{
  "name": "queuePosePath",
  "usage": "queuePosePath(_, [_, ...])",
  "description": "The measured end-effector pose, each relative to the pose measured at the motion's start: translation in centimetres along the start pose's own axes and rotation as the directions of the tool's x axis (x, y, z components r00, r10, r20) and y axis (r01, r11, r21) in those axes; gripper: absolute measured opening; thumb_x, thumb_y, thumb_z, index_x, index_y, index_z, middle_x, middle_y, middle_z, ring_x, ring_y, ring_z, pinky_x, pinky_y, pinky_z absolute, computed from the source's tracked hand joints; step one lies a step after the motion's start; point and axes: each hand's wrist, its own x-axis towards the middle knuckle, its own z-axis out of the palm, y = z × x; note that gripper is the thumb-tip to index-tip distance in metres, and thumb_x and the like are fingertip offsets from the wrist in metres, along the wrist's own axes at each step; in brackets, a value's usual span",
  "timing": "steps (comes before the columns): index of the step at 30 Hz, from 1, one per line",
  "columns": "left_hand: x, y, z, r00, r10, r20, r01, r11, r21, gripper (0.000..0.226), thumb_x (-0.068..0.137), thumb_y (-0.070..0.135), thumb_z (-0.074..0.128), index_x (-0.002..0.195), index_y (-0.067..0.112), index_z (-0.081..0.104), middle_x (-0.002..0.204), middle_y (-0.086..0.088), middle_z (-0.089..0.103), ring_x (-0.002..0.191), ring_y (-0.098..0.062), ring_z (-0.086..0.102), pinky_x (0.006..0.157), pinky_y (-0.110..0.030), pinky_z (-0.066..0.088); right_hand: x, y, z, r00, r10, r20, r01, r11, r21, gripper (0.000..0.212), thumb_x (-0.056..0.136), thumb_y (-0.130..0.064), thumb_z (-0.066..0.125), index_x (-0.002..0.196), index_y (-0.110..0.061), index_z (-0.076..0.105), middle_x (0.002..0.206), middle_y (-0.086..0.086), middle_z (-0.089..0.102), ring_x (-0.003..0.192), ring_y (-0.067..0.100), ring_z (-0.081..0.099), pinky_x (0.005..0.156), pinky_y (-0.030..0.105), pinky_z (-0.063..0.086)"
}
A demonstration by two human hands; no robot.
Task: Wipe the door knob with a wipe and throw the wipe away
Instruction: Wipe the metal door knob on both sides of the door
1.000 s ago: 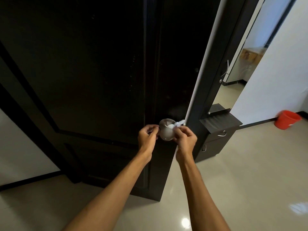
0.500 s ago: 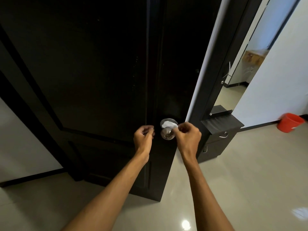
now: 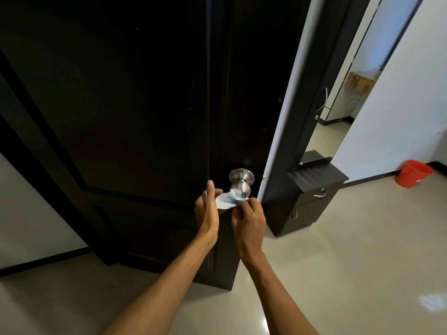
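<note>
1. Door knob sits at the right edge of the dark door, now uncovered.
2. Right hand has drawn back nearer; its fingers pinch the wipe at its right end.
3. Left hand has left the knob, fingers straight beneath the wipe.
4. White wipe, earlier on the knob, is now just left of it.

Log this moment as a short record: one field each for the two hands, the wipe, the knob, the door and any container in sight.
left hand: fingers straight, thumb up, against the wipe's left side
right hand: pinches the wipe's right end
wipe: white, crumpled, between both hands, overlapping the knob's lower left; contact unclear
door knob: round, metal, mostly uncovered
door: dark, standing open
red bucket: on the floor by the right wall, well away from the hands
</note>
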Motion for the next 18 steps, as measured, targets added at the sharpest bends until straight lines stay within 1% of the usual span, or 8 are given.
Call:
queuePosePath(2, [-0.6, 0.0, -0.3, 0.993, 0.115, 0.039, -0.116, 0.993, 0.017, 0.037, 0.093, 0.051, 0.062, 0.103, 0.016, 0.068, 0.096, -0.003, 0.074, 0.086, -0.013, 0.073, 0.072, -0.027, 0.060, -0.2, 0.1, 0.2, 0.996, 0.086, -0.016, -0.084, 0.993, 0.085, 0.017, 0.085, 0.000, 0.073, 0.102, -0.004, 0.073, 0.101, 0.010, 0.066, 0.085, 0.021, 0.063, 0.073, 0.037, 0.061])
queuePosePath(4, [-0.9, -0.2, -0.4, 0.965, 0.238, 0.105, -0.248, 0.964, 0.093, 0.024, 0.086, 0.031, 0.077, 0.102, 0.015, 0.068, 0.096, 0.000, 0.074, 0.085, -0.011, 0.074, 0.067, -0.021, 0.058, -0.1, 0.0, 0.4, 0.984, 0.178, -0.027, -0.170, 0.967, 0.191, 0.016, 0.088, -0.002, 0.072, 0.104, -0.005, 0.074, 0.102, 0.007, 0.066, 0.086, 0.019, 0.065, 0.076, 0.037, 0.060])
queuePosePath(5, [-1.0, -0.3, -0.3, 0.954, 0.272, 0.122, -0.288, 0.948, 0.136, 0.021, 0.085, 0.020, 0.080, 0.102, 0.013, 0.069, 0.096, 0.000, 0.075, 0.085, -0.011, 0.074, 0.068, -0.020, 0.058, -0.1, -0.1, 0.4, 0.974, 0.224, -0.038, -0.208, 0.948, 0.240, 0.014, 0.089, -0.004, 0.072, 0.102, -0.006, 0.075, 0.100, 0.004, 0.066, 0.084, 0.017, 0.065, 0.075, 0.037, 0.060])
queuePosePath(7, [-1.1, -0.6, 0.0, 0.954, 0.277, 0.114, -0.294, 0.940, 0.173, 0.017, 0.084, 0.009, 0.079, 0.099, 0.009, 0.071, 0.092, -0.002, 0.075, 0.086, -0.015, 0.074, 0.070, -0.022, 0.059, 0.0, -0.2, 0.4, 0.951, 0.302, -0.066, -0.264, 0.903, 0.339, 0.008, 0.089, -0.007, 0.074, 0.097, -0.009, 0.075, 0.097, -0.002, 0.064, 0.081, 0.012, 0.065, 0.073, 0.035, 0.060])
queuePosePath(10, [-1.1, -0.5, 0.5, 0.956, 0.267, 0.123, -0.284, 0.946, 0.155, 0.011, 0.085, 0.007, 0.078, 0.095, 0.009, 0.073, 0.088, -0.003, 0.076, 0.084, -0.017, 0.075, 0.073, -0.030, 0.063, 0.0, -0.7, 0.1, 0.934, 0.349, -0.080, -0.270, 0.834, 0.480, 0.007, 0.089, -0.007, 0.074, 0.092, -0.013, 0.070, 0.097, -0.010, 0.060, 0.084, 0.009, 0.066, 0.073, 0.024, 0.060])
queuePosePath(13, [-0.9, -0.5, 0.7, 0.949, 0.277, 0.154, -0.300, 0.941, 0.155, 0.010, 0.085, 0.009, 0.078, 0.094, 0.013, 0.074, 0.087, 0.000, 0.077, 0.084, -0.016, 0.076, 0.074, -0.033, 0.064, 0.3, -0.8, -0.3, 0.918, 0.389, -0.076, -0.276, 0.765, 0.583, 0.013, 0.090, -0.007, 0.073, 0.093, -0.016, 0.064, 0.096, -0.008, 0.063, 0.086, 0.006, 0.066, 0.071, 0.016, 0.057])
queuePosePath(15, [-0.9, -0.6, 0.5, 0.939, 0.285, 0.192, -0.317, 0.934, 0.163, 0.011, 0.086, 0.013, 0.078, 0.096, 0.015, 0.075, 0.090, 0.000, 0.077, 0.086, -0.016, 0.075, 0.075, -0.034, 0.064, 0.7, -0.7, -0.5, 0.883, 0.468, -0.030, -0.336, 0.676, 0.656, 0.013, 0.090, -0.010, 0.074, 0.094, -0.016, 0.063, 0.089, -0.007, 0.068, 0.084, 0.011, 0.070, 0.071, 0.020, 0.058])
queuePosePath(18, [-1.1, -0.6, 0.1, 0.931, 0.307, 0.199, -0.342, 0.923, 0.176, 0.010, 0.087, 0.016, 0.076, 0.097, 0.014, 0.076, 0.090, 0.000, 0.077, 0.086, -0.016, 0.075, 0.074, -0.034, 0.064, 1.2, -0.2, -0.6, 0.856, 0.516, 0.033, -0.381, 0.587, 0.714, 0.019, 0.087, -0.008, 0.076, 0.096, -0.018, 0.063, 0.090, -0.007, 0.070, 0.084, 0.016, 0.072, 0.073, 0.027, 0.061])
